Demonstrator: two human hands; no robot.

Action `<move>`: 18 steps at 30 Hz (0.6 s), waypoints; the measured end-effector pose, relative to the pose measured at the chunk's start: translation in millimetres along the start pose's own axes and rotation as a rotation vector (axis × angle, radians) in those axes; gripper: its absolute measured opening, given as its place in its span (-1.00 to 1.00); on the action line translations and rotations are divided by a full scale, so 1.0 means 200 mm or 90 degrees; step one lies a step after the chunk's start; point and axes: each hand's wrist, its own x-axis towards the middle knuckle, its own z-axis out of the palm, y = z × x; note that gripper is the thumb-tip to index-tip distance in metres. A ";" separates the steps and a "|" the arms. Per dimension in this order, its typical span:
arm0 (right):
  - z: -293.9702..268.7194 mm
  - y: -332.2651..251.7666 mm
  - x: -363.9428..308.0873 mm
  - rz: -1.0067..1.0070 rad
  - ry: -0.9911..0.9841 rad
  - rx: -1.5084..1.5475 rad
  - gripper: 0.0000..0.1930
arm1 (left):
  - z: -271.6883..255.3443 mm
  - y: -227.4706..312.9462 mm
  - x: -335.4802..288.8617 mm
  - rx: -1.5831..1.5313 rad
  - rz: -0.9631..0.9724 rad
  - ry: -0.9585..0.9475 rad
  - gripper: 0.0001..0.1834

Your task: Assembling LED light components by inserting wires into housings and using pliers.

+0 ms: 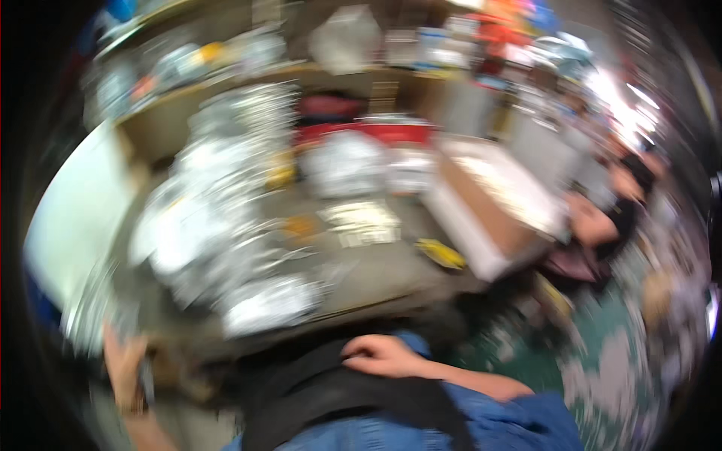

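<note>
The whole picture is smeared by motion. At the lower left, my left hand (125, 367) points upward beside the table's edge, against a clear plastic bag or wrap (94, 310); blur hides whether its fingers grip it. My right hand (385, 356) rests on the black apron (323, 387) over my lap, its fingers loosely bent and apart, holding nothing visible. On the tabletop (361, 282) ahead lie a group of small pale pieces (362, 223) and a small yellow tool or object (441, 254), too blurred to name.
Shiny clear plastic packs (199, 203) heap up on the table's left side, reaching its front edge. A long white box (489, 203) with pale contents stands at the right. Cluttered shelving (248, 71) runs behind. Another person's arm (590, 222) shows at the far right.
</note>
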 end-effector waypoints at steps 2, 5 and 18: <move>-0.03 -0.01 -0.05 0.029 0.024 0.028 -0.74 | -0.09 0.07 0.10 0.354 0.238 0.163 -0.08; -0.01 0.04 -0.03 0.123 0.053 0.110 -0.80 | -0.37 0.25 0.17 0.614 0.311 0.419 -0.10; 0.06 -0.01 0.12 0.215 0.024 0.122 -0.80 | -0.94 0.13 0.75 0.990 0.081 0.325 -0.39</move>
